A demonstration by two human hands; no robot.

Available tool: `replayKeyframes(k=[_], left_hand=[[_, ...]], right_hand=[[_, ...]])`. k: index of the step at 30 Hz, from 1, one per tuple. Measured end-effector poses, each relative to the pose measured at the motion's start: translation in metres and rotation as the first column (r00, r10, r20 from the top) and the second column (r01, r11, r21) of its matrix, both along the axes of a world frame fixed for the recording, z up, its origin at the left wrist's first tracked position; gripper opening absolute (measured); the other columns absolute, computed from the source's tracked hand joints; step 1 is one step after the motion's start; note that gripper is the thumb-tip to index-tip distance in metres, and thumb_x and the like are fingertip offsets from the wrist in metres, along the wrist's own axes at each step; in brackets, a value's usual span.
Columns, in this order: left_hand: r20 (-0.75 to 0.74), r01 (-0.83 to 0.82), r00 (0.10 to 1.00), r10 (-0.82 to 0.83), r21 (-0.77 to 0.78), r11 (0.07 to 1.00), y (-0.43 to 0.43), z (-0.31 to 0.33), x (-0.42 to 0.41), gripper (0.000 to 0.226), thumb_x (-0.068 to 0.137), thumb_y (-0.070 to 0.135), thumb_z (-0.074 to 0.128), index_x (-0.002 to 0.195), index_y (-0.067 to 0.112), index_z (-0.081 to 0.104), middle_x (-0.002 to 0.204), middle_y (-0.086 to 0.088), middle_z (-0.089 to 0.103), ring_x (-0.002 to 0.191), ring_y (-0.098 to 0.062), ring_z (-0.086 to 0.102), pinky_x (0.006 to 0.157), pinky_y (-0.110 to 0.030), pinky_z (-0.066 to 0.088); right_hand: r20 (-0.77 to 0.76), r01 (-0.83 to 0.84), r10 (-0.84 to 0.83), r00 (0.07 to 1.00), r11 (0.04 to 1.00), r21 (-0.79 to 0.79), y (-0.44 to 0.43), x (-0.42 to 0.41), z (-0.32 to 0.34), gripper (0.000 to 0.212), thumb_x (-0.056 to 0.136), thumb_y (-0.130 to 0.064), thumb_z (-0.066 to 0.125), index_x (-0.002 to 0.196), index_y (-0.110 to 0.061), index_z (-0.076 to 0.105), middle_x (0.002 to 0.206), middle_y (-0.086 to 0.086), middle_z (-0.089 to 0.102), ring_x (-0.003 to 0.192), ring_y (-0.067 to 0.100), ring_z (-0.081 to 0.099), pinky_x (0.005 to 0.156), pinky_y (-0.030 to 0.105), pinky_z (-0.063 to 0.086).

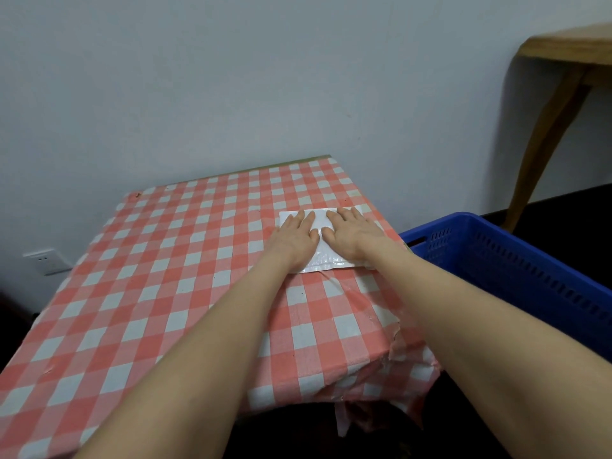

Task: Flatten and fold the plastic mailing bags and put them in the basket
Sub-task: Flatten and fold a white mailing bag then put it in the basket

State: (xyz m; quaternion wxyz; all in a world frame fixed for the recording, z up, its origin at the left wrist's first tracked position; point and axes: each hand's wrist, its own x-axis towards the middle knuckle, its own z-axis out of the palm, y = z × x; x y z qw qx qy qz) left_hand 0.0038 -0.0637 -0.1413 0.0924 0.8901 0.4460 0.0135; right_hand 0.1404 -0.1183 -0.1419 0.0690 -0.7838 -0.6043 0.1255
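Bag status: one white plastic mailing bag point(321, 220) lies flat on the table point(149, 293), in the table's far right quarter, close to its right edge and clear of its far edge. Its long sides run roughly across the table. Both hands are on top of it, palms down. The left hand point(293, 235) covers the bag's left half and the right hand point(351, 235) covers its right half. Thumbs nearly meet over the middle, with a strip of white showing between them. Grip state: neither hand grasps anything. Fingers are straight and spread, pressing the bag against the table. The bag's far left corner shows past the left fingertips, and its near edge shows between the two wrists. Both forearms are bare and reach in from the table's near side. The table is covered by a red-and-white checked cloth, which is torn and ragged where it hangs off the table's near right corner. A small brown mark point(136, 194) sits at the table's far left corner. The blue slotted basket point(516, 260) stands just off the table's right side, with its rim lower than the tabletop. Can't see what's inside it. A wall socket point(44, 260) sits on the wall left of the table, below tabletop level. A piece of wooden furniture with a curved leg point(543, 134) stands against the wall right of the table, past the basket.
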Motion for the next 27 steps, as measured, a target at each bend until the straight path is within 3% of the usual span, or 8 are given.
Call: replayKeyframes(k=[11, 15, 17, 19, 21, 23, 25, 27], left_hand=[[-0.009, -0.006, 1.000, 0.006, -0.017, 1.000, 0.003, 0.009, -0.002, 0.054, 0.103, 0.037, 0.015, 0.153, 0.021, 0.000, 0.161, -0.002, -0.004, 0.148, -0.019, -0.002, 0.120, -0.044, 0.008], [0.053, -0.012, 0.998, 0.016, -0.060, 0.998, 0.003, 0.002, 0.000, 0.055, 0.103, 0.035, 0.020, 0.153, 0.017, 0.006, 0.161, -0.005, 0.001, 0.148, -0.022, 0.001, 0.120, -0.044, 0.010], [-0.007, -0.012, 1.000, 0.012, -0.088, 0.996, 0.003, 0.006, -0.001, 0.055, 0.103, 0.037, 0.016, 0.153, 0.019, 0.000, 0.161, -0.004, -0.006, 0.148, -0.020, -0.004, 0.120, -0.043, 0.007], [0.026, -0.022, 0.999, 0.025, -0.119, 0.993, 0.005, 0.012, -0.002, 0.056, 0.103, 0.038, 0.018, 0.153, 0.021, 0.001, 0.161, -0.003, -0.007, 0.148, -0.019, -0.004, 0.120, -0.042, 0.007], [0.121, -0.072, 0.989, 0.083, -0.094, 0.993, 0.005, 0.017, -0.003, 0.056, 0.103, 0.038, 0.023, 0.153, 0.020, 0.007, 0.161, -0.004, 0.000, 0.148, -0.023, 0.007, 0.117, -0.043, 0.016], [0.179, -0.170, 0.969, 0.171, -0.021, 0.985, 0.002, 0.022, -0.005, 0.056, 0.101, 0.033, 0.030, 0.152, 0.017, 0.015, 0.159, -0.005, 0.012, 0.143, -0.028, 0.023, 0.111, -0.044, 0.028], [0.177, -0.261, 0.950, 0.256, 0.009, 0.965, 0.001, 0.029, -0.008, 0.055, 0.099, 0.028, 0.037, 0.150, 0.014, 0.021, 0.156, -0.007, 0.021, 0.137, -0.031, 0.034, 0.105, -0.043, 0.036], [0.180, -0.328, 0.926, 0.331, -0.045, 0.943, 0.000, 0.034, -0.010, 0.054, 0.098, 0.025, 0.041, 0.147, 0.011, 0.027, 0.152, -0.011, 0.028, 0.132, -0.032, 0.040, 0.100, -0.042, 0.040]], right_hand=[[-0.065, -0.018, 0.018, 0.998, 1.000, 0.006, -0.004, 0.003, 0.007, 0.058, 0.102, -0.044, 0.019, 0.155, -0.024, 0.006, 0.163, 0.000, 0.000, 0.149, 0.024, -0.005, 0.120, 0.045, 0.005], [-0.067, -0.006, 0.007, 0.998, 1.000, 0.013, -0.005, 0.003, 0.003, 0.058, 0.101, -0.044, 0.019, 0.155, -0.026, 0.006, 0.163, -0.001, 0.000, 0.149, 0.023, -0.006, 0.120, 0.044, 0.005], [-0.121, -0.018, 0.020, 0.992, 1.000, 0.013, -0.006, 0.004, 0.006, 0.059, 0.102, -0.045, 0.022, 0.155, -0.025, 0.006, 0.163, 0.000, -0.002, 0.149, 0.023, -0.007, 0.121, 0.045, 0.004], [-0.200, 0.013, 0.001, 0.980, 0.997, 0.071, -0.009, 0.007, 0.012, 0.063, 0.101, -0.046, 0.030, 0.155, -0.024, 0.007, 0.162, 0.003, -0.005, 0.149, 0.024, -0.006, 0.121, 0.044, 0.006], [-0.251, 0.130, -0.077, 0.965, 0.971, 0.202, -0.014, 0.011, 0.018, 0.065, 0.099, -0.043, 0.040, 0.154, -0.022, 0.011, 0.162, 0.003, 0.002, 0.148, 0.025, 0.009, 0.119, 0.043, 0.016], [-0.237, 0.268, -0.204, 0.950, 0.921, 0.283, -0.021, 0.015, 0.026, 0.062, 0.096, -0.037, 0.048, 0.150, -0.020, 0.021, 0.155, 0.007, 0.019, 0.138, 0.029, 0.032, 0.108, 0.043, 0.034], [-0.245, 0.375, -0.318, 0.916, 0.895, 0.240, -0.027, 0.023, 0.030, 0.061, 0.095, -0.036, 0.052, 0.147, -0.018, 0.027, 0.146, 0.009, 0.031, 0.127, 0.032, 0.044, 0.098, 0.042, 0.041], [-0.362, 0.423, -0.357, 0.861, 0.898, 0.122, -0.032, 0.030, 0.029, 0.067, 0.092, -0.040, 0.057, 0.147, -0.013, 0.027, 0.145, 0.011, 0.039, 0.126, 0.033, 0.046, 0.100, 0.042, 0.042]])
